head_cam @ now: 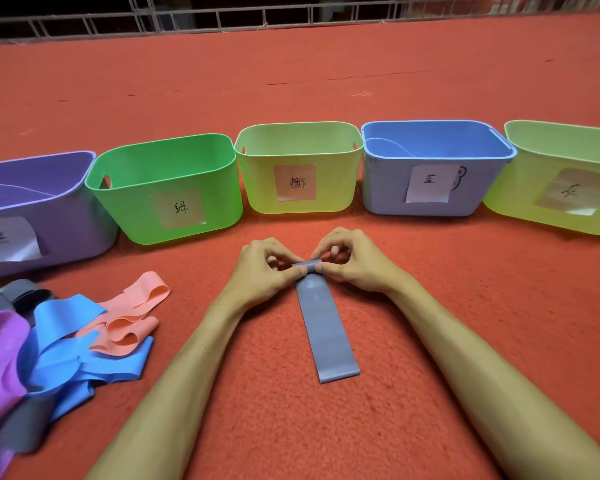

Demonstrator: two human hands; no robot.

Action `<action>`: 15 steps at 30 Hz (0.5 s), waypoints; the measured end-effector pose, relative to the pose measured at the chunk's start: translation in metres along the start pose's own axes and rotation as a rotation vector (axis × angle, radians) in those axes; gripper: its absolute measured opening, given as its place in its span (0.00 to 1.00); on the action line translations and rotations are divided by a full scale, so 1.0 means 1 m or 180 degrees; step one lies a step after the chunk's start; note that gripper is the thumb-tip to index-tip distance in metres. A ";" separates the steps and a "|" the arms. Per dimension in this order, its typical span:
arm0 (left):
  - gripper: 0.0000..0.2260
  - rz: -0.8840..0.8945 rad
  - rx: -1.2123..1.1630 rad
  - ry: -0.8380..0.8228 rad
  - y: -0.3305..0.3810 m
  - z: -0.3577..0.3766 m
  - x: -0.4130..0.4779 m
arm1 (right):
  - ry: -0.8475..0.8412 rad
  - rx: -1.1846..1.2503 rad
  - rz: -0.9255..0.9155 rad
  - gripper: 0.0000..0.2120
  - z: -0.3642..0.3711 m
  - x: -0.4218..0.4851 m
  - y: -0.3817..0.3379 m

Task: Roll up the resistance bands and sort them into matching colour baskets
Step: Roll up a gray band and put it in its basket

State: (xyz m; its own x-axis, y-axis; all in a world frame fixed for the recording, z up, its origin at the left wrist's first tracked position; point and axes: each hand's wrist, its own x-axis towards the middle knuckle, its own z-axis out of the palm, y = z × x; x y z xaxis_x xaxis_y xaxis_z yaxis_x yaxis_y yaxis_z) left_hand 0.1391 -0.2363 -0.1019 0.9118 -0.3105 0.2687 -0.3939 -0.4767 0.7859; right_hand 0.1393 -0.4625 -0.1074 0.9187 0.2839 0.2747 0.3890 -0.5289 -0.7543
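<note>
The grey band [326,327] lies flat on the red carpet [430,341], light, soft, likely springy, so best held at the roll's edges; there left hand [264,268] and right hand [352,263] pinch its far end, short of the baskets [257,188]

An orange-red floor [291,81] with a rough, carpet-like grain fills nearly the whole view; thin dark cracks [378,77] and a few small specks mark its far part; along the far edge runs a low white wire railing [222,19] of square openings; behind it lies darkness [257,3]; the light is soft and even, with faint shadows.
</note>
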 end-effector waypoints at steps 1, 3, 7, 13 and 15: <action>0.05 0.0008 -0.0020 0.0003 -0.001 0.000 0.000 | -0.0008 0.0010 0.0007 0.11 0.000 0.000 0.000; 0.06 0.0042 -0.0095 0.0034 -0.003 0.001 0.000 | -0.0022 -0.0009 0.0024 0.12 0.001 0.000 0.000; 0.08 0.0026 -0.0364 0.0139 -0.003 0.002 -0.001 | -0.0044 0.0029 0.0112 0.15 0.003 0.002 0.002; 0.11 -0.0009 -0.0329 0.0163 -0.004 0.002 -0.001 | -0.0034 0.0076 0.0090 0.10 0.003 0.000 0.003; 0.13 -0.0002 -0.0249 0.0115 0.000 0.002 -0.001 | -0.0066 0.0227 0.0060 0.06 0.000 -0.001 0.003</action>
State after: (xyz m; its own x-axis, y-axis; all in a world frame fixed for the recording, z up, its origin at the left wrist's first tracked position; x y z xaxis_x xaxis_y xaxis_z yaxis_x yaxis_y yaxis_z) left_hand 0.1375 -0.2373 -0.1029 0.9162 -0.2796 0.2871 -0.3844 -0.4108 0.8267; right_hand 0.1397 -0.4639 -0.1099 0.9239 0.2911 0.2481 0.3649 -0.4762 -0.8000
